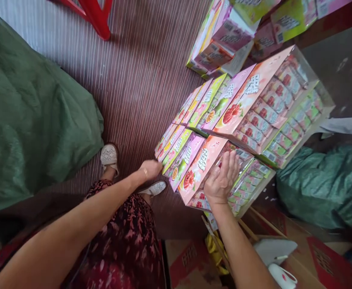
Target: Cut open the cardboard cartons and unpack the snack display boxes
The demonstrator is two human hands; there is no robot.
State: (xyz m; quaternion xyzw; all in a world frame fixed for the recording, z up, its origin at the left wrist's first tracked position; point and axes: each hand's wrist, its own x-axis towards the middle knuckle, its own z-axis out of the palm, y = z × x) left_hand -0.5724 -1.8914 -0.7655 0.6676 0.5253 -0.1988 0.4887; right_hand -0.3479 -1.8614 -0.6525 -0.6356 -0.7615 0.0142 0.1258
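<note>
My left hand (150,169) reaches to the left end of a near row of colourful fruit-print boxes (183,158) standing side by side; its fingers curl against the outermost box. My right hand (222,178) lies flat with fingers spread on the windowed front of the pink box (197,168) at the right end of that row. A second, taller row of the same boxes (248,104) stands just behind. My patterned dress (127,241) and sandalled feet (109,157) are below.
More boxes are piled at the top right (233,32). Green sacks lie at the left (28,116) and right (323,184). A red stool leg (96,16) stands at the top. Cardboard cartons (314,257) sit at the bottom right on the ribbed brown floor (140,72).
</note>
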